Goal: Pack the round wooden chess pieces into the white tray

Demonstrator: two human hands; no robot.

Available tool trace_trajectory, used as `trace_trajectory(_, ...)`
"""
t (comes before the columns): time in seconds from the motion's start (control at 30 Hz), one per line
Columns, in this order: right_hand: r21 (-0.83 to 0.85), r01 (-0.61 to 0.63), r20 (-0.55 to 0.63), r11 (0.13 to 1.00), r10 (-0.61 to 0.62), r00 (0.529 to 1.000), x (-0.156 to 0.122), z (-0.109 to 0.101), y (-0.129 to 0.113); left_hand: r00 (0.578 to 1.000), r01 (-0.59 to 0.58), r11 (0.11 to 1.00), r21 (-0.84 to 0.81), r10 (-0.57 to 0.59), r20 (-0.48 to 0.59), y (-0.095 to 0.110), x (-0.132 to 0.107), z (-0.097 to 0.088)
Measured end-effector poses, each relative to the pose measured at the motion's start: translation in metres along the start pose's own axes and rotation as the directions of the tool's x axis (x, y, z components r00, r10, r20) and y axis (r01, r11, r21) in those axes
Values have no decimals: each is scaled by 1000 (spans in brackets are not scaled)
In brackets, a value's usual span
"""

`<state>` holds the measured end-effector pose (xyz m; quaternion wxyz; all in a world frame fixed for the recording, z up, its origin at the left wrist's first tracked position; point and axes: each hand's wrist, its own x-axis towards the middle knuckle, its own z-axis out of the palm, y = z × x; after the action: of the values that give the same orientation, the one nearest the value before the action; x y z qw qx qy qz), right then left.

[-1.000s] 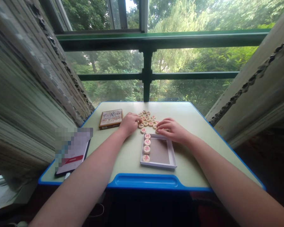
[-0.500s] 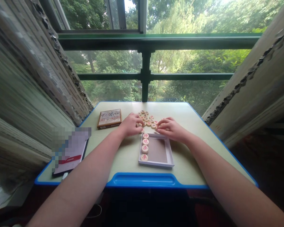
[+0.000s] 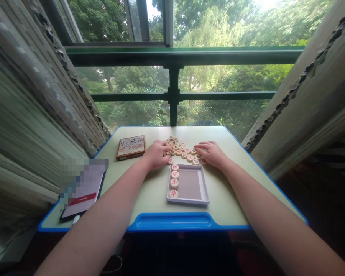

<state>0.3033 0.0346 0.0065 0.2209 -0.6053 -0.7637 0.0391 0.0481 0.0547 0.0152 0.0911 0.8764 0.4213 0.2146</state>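
Several round Chinese chess pieces point(image 3: 184, 155) lie loosely spread on the table beyond an open shallow box tray point(image 3: 206, 188). In the tray, a column of red-marked pieces point(image 3: 174, 183) runs along its left side. My left hand point(image 3: 156, 154) rests at the left edge of the loose pieces, its bent fingers spread over a few of them. My right hand point(image 3: 211, 153) lies at the right edge of the spread, fingers stretched out and touching pieces there. Some pieces are partly hidden beneath the fingers of both hands.
A Chinese chess box lid point(image 3: 130, 147) lies at the back left. On the left edge rests a tablet point(image 3: 84, 195), partly blurred out, with a white cable plug. The blue-rimmed table point(image 3: 149, 191) has a blue front groove point(image 3: 174, 220). Curtains flank the window.
My right hand has moved slightly right and away from the tray, uncovering more pieces. The loose pieces are spread wider to the right. The view has shifted slightly.
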Motion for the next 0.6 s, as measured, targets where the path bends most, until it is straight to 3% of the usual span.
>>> trace_trajectory(0.6, 20, -45, 32, 999, 44, 999, -1, 0, -2, 1000, -1, 1000, 27, 1, 14, 0, 0, -1)
